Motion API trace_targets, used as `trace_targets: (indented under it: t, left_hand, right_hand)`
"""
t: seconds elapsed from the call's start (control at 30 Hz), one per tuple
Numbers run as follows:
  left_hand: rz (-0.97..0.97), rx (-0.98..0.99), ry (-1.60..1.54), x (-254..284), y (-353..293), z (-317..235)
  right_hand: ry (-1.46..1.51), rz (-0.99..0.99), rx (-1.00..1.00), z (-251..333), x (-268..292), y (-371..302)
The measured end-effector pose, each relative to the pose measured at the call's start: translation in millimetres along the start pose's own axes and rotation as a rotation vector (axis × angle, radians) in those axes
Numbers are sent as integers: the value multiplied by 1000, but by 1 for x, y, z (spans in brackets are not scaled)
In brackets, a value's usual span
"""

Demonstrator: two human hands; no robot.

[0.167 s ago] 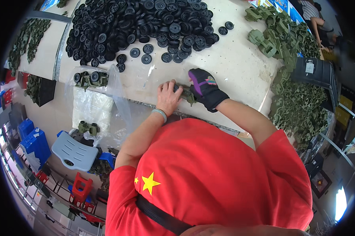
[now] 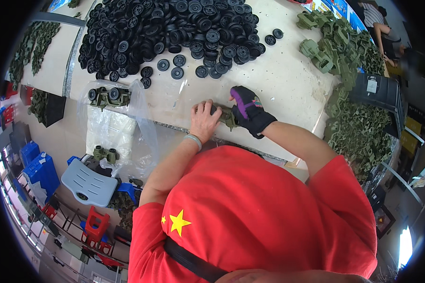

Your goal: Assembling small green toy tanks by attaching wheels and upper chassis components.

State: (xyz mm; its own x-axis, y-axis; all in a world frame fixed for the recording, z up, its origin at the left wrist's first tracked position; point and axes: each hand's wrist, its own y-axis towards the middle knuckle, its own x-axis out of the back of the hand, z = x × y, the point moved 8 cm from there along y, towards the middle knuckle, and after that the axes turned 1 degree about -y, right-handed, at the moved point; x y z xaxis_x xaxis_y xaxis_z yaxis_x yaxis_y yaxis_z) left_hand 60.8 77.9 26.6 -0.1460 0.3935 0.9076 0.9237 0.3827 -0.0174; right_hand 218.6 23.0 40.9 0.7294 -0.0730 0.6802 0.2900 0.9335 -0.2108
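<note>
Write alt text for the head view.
Seen from above, a person in a red shirt presses an olive-green plastic toy part on a pale worktable between a bare left hand and a black-and-purple-gloved right hand. A heap of black plastic wheels lies beyond.

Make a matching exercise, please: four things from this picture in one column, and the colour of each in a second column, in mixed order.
Things:
1. wheels
2. glove
3. stool
4. shirt

Colours:
A. red with a yellow star
B. grey-blue
C. black, in a big pile
D. black and purple

Pairs: 1-C, 2-D, 3-B, 4-A
</note>
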Motion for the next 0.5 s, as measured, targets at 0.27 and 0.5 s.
trace_targets:
  t: [0.27,0.5]
  left_hand:
    - [27,16,-12,-2,4,7]
    - [23,224,-145,14,6,18]
  right_hand:
    - [-88,92,233,21,2,13]
    - [-42,-233,124,5,43,51]
